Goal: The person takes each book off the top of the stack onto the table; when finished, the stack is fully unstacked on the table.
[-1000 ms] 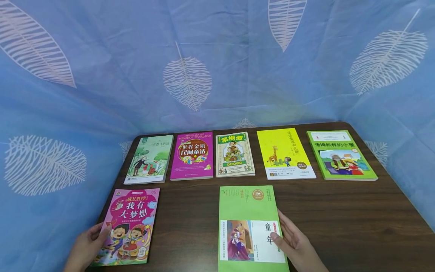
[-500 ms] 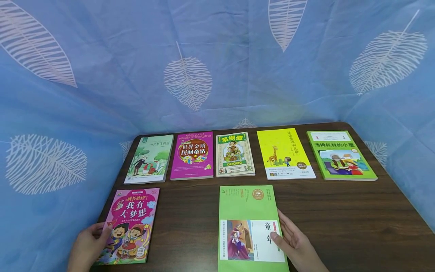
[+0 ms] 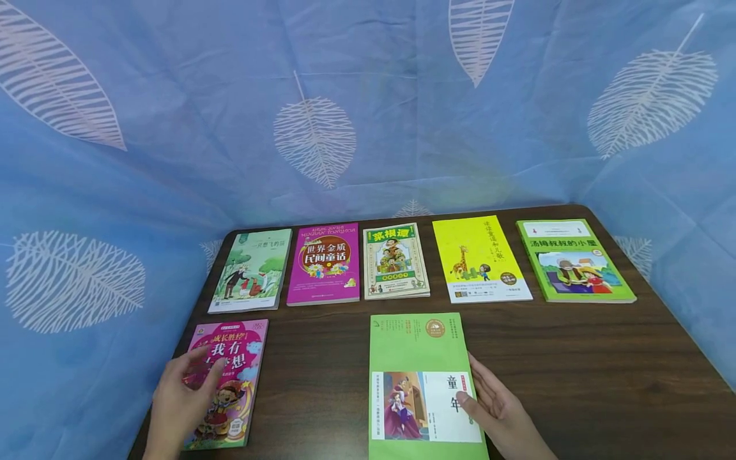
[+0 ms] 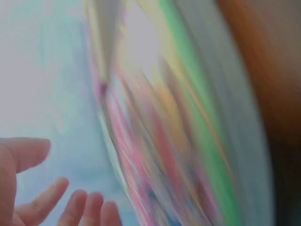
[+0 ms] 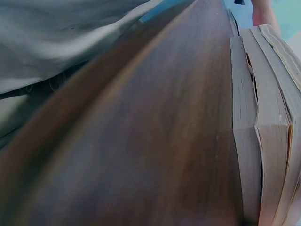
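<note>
My left hand point(image 3: 184, 390) hovers over the pink book point(image 3: 232, 421) at the table's left front, covering part of its cover. In the left wrist view the fingers point(image 4: 30, 153) are spread and hold nothing, apart from the blurred book point(image 4: 160, 132). My right hand point(image 3: 497, 409) grips the green book point(image 3: 416, 345) in the front middle by its right edge. The thumb lies on the white band of its cover, with the other fingers along the side. The right wrist view shows a stack of several books point(image 5: 268, 155) from the page-edge side; the hand is out of that view.
Along the back of the dark wooden table point(image 3: 316, 377) lie a pale green book point(image 3: 253, 268), a purple book point(image 3: 324, 287), a cream book point(image 3: 397, 262), a yellow book point(image 3: 474, 243) and a green-framed book point(image 3: 577, 268). Blue leaf-patterned cloth point(image 3: 374, 128) surrounds the table.
My left hand has let go of the pink book's left edge and moved right and up over its cover. The right hand and the green book have stayed in place.
</note>
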A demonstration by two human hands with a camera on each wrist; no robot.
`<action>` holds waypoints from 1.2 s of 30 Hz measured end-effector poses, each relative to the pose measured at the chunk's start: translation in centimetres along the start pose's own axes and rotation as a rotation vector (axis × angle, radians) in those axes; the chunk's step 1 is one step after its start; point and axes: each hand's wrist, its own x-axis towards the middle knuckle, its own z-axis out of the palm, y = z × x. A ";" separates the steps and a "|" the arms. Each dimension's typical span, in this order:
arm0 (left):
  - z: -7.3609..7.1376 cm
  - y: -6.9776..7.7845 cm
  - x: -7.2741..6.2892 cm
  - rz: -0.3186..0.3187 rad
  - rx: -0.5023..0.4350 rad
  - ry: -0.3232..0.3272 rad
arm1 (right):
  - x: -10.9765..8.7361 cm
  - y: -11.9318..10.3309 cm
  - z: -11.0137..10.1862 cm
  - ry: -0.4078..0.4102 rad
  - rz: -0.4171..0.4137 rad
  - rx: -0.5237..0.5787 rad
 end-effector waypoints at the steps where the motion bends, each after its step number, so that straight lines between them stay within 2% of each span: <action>1: 0.2 0.9 -0.2 -0.001 -0.025 -0.044 | 0.0 0.0 0.0 0.001 -0.002 -0.003; 4: 1.1 3.5 -1.0 -0.003 -0.062 -0.176 | 0.0 0.0 -0.1 -0.003 -0.009 0.010; 7: 2.1 6.0 -1.7 0.000 -0.103 -0.260 | -0.1 0.2 -0.1 -0.011 -0.013 0.032; 10: 3.4 8.0 -2.6 -0.005 -0.205 -0.352 | -0.1 0.3 0.0 -0.013 -0.014 0.035; 14: 5.7 10.1 -3.9 -0.003 -0.359 -0.531 | -0.1 0.3 0.0 -0.005 -0.013 0.015; 17: 7.6 11.4 -4.8 0.038 -0.444 -0.655 | -0.1 0.2 0.0 0.002 -0.013 0.005; 19: 8.8 12.2 -5.4 0.068 -0.483 -0.711 | -0.1 0.1 0.0 0.006 -0.012 -0.003; 22: 10.2 13.4 -6.2 0.120 -0.476 -0.739 | -0.1 -0.1 0.0 0.007 -0.006 -0.007; 27: 11.8 15.0 -7.3 0.184 -0.386 -0.725 | -0.1 -0.1 0.2 0.012 0.007 -0.003; 31: 12.3 15.9 -8.1 0.182 -0.302 -0.706 | -0.1 -0.1 0.2 0.010 -0.002 -0.003; 36: 12.6 15.9 -8.7 0.169 -0.271 -0.717 | -0.1 -0.2 0.1 0.007 -0.021 -0.012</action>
